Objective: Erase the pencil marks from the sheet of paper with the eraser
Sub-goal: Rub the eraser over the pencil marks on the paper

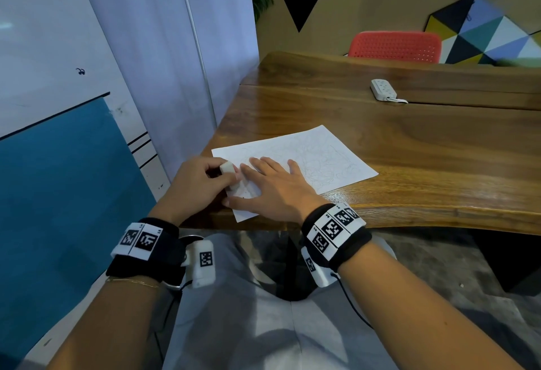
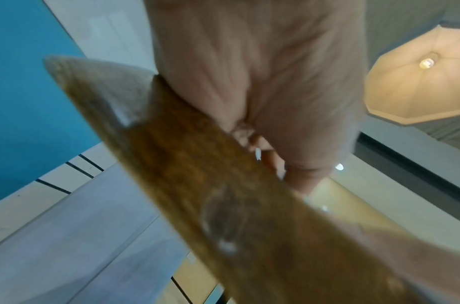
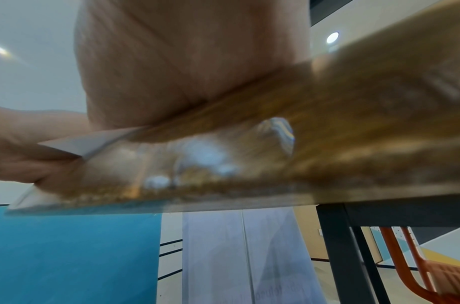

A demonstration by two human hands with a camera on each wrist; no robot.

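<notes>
In head view only: eraser (image 1: 227, 168), pencilled paper (image 1: 316, 153).

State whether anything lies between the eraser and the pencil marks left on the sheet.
The right hand does: it lies flat on the sheet, right beside the eraser that the left hand grips, with most marks beyond it.

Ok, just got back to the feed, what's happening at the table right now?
A person is erasing pencil scribbles from a sheet of paper on the wooden table. The left hand grips a white eraser at the sheet's near left corner, while the right hand lies flat on the paper to hold it. Faint scribbles cover most of the sheet. A white power strip sits farther back.
</notes>
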